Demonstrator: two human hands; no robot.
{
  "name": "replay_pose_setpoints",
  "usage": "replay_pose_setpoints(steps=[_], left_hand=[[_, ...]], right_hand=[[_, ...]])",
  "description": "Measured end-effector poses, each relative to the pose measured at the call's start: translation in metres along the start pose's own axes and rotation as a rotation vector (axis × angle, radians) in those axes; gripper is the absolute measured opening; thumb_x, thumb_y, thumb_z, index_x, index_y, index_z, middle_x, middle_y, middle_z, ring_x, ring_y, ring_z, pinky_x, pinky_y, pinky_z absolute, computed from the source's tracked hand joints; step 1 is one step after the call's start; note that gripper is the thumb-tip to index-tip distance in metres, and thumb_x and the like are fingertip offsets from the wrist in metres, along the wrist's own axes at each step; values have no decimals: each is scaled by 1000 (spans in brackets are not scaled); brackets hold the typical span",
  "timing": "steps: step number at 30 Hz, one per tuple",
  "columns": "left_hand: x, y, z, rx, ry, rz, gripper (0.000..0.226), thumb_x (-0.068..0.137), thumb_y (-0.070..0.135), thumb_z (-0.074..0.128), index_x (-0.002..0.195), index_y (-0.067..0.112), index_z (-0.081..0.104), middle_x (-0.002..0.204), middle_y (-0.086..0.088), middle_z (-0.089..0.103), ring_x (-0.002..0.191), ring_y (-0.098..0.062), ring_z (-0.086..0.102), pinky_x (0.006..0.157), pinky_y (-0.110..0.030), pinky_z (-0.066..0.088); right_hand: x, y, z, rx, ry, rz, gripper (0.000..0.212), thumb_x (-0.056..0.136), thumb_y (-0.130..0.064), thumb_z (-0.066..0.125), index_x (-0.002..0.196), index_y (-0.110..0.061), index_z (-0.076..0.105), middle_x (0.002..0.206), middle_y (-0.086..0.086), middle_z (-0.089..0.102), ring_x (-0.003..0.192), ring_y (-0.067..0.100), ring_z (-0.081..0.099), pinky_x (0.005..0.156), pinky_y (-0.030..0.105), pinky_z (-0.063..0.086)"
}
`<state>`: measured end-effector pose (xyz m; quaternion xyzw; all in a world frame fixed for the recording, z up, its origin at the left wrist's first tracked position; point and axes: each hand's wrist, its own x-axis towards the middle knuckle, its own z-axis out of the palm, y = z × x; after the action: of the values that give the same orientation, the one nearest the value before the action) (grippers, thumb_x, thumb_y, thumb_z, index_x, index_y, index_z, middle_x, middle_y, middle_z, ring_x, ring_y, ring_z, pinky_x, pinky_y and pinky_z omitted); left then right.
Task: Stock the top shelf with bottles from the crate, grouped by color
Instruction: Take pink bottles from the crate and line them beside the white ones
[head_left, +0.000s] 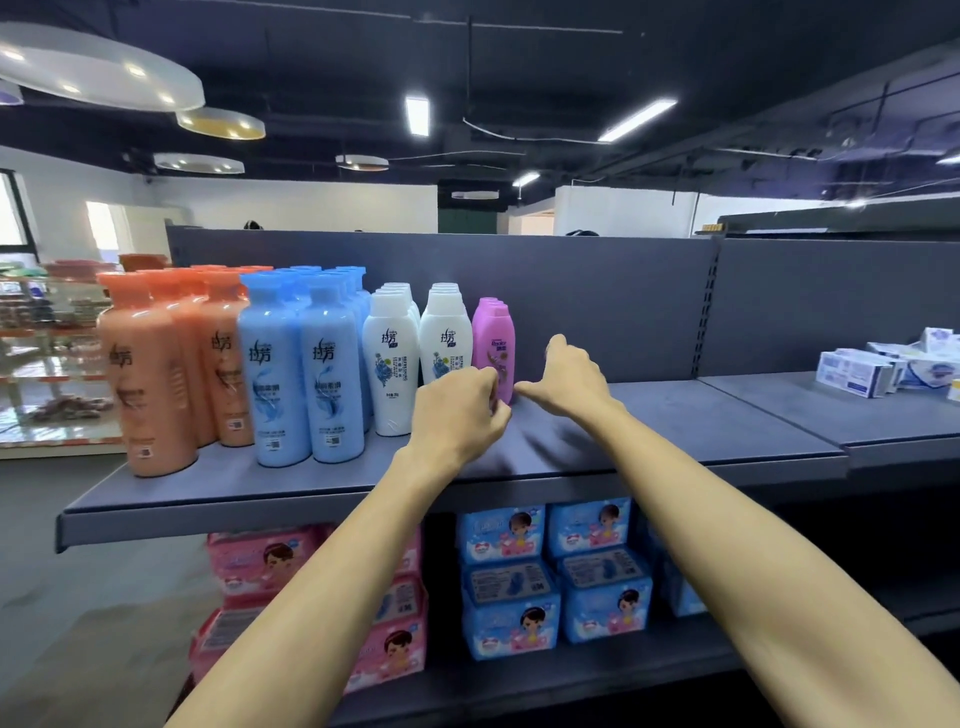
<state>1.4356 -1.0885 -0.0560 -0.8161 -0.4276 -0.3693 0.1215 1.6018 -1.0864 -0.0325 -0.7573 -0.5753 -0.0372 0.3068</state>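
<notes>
Four colour groups stand on the grey top shelf (649, 421): orange bottles (156, 374), blue bottles (301, 364), white bottles (410, 353) and a short row of pink bottles (493, 338) at the right end. Both hands flank the front pink bottle's base; the left hand (457, 410) is loosely curled beside it, the right hand (566, 379) spread wide, neither clearly gripping. Below sit pink packs (260, 561) and blue packs (556, 577). Overhead, a dark ceiling carries strip lights (417, 115).

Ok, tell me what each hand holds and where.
Left hand touches the small pink plastic bottle at its base; a grip cannot be told. Right hand holds nothing.
</notes>
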Motion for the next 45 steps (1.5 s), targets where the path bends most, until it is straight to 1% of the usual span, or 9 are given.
replay_pose_setpoints(steps=[7,10,14,18,22,29,33,38,45], left_hand=[[-18,19,1,-59,-32,50,16,83,33,53,84,18,57,84,1,65,81,-26,59,61,-30,38],[-30,27,1,-84,-37,73,16,83,34,53,83,18,58,84,3,65,81,-24,59,61,-30,38],[-56,37,5,-134,-52,97,17,85,35,52,85,19,58,83,3,63,81,-23,60,61,-31,40],[-106,48,24,-251,-136,117,15,83,36,54,83,22,56,79,6,62,77,-21,59,61,-31,39],[-168,62,56,-327,-289,101,12,82,37,54,82,25,56,78,8,62,78,-17,60,63,-30,42],[-264,89,102,-444,-504,-7,9,83,37,57,81,28,55,76,10,59,76,-13,56,61,-28,37],[-308,99,131,-457,-646,-77,8,82,35,56,80,27,55,75,10,59,73,-12,56,60,-28,39],[-358,108,175,-428,-798,-147,7,82,34,56,81,27,55,76,10,59,73,-12,56,62,-29,42],[-432,119,248,-342,-936,-209,8,84,36,51,84,28,53,80,10,57,75,-11,57,63,-30,46]], right_hand=[[-40,11,-19,-100,11,10,51,83,-40,70,116,-10,44,112,10,59,97,33,59,73,39,49],[-58,19,-25,-100,14,38,48,84,-41,68,116,-13,45,112,8,60,96,31,58,74,39,51],[-98,34,-22,-16,86,35,37,84,-40,65,109,-18,50,105,1,64,94,27,60,77,39,52],[-167,66,7,-13,203,-1,23,85,-40,62,96,-23,51,89,-6,63,80,20,61,69,36,50],[-229,108,45,-54,91,95,20,86,-38,62,94,-24,49,88,-7,60,83,19,60,71,36,49],[-308,164,107,-19,-79,288,24,84,-40,63,98,-27,49,88,-11,58,80,16,62,71,37,51],[-342,200,142,-14,-139,370,25,84,-39,64,99,-25,50,88,-11,57,82,16,60,68,32,45],[-390,249,198,23,-272,543,27,84,-35,65,101,-20,50,100,-2,59,92,23,61,76,36,48],[-465,307,292,27,-550,746,42,88,-35,64,120,-14,46,122,8,58,111,32,60,89,42,49]])
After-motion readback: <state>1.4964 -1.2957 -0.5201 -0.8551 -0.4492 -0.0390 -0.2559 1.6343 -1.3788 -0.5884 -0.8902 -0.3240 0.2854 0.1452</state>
